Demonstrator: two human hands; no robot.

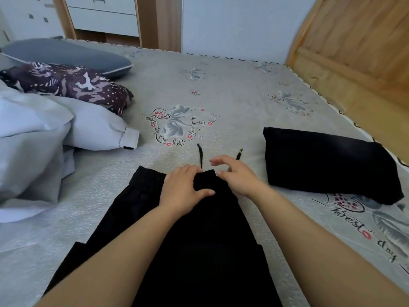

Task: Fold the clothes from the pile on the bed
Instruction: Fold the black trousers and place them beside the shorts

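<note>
black pants (188,240) laid flat on the bed (232,89), waistband away from the person, two drawstrings (201,156) trailing past it. left hand (186,189) flat on the waistband, fingers straight, pressing. right hand (234,173) just beside it, fingers loosely curled, holding nothing. folded black garment (327,162) to the right. unfolded pile left: pale grey clothes (44,138), patterned dark piece (73,83), grey pillow (66,54) behind.
</note>
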